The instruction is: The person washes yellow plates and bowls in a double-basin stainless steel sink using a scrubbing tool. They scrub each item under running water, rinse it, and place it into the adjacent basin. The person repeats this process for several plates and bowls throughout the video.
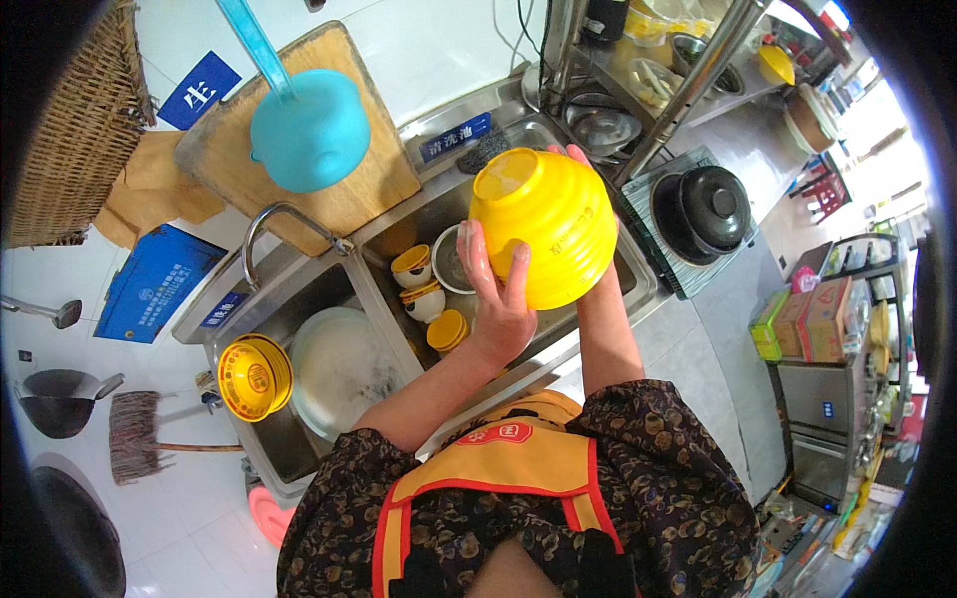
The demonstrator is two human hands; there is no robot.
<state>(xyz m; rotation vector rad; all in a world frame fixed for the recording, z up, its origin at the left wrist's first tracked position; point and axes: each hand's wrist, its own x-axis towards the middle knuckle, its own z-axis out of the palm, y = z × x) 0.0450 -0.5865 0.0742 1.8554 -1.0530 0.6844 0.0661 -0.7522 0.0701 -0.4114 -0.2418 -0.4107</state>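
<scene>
A large yellow ribbed bowl (553, 232), its foot turned up, is held between both hands above the right basin of a steel double sink (478, 374). My left hand (497, 291) grips its near left side with wet fingers. My right hand (598, 217) supports its far right side, mostly hidden behind it. Small yellow-and-white bowls (425, 300) and a grey metal bowl (451, 260) lie in that basin. In the left basin sits a pale round tub (340, 366) of cloudy, foamy water. Stacked yellow patterned bowls (254, 377) rest at the sink's left edge.
A curved faucet (277, 213) stands over the left basin. Behind are a wooden cutting board (374, 142), a hanging blue plastic ladle (310, 131) and a dark scouring pad (482, 149). A black lidded pot (710, 209) stands on the right, near a metal shelf post (688, 90).
</scene>
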